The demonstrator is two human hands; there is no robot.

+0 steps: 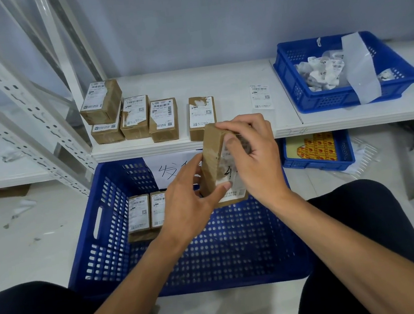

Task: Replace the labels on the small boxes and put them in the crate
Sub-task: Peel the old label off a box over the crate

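While left hand (187,198) grips box (212,156) by lower end above crate (102,248), right hand (255,156) curls over top end, thumb on label (236,189); label step in hand, I judge. Next: smooth label flat, set box beside 2 boxes (146,211) in crate

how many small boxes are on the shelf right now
5. At the left, the top box sits on the bottom box; rightward come the third box, fourth box and fifth box, partly behind the held box. None looks hidden.
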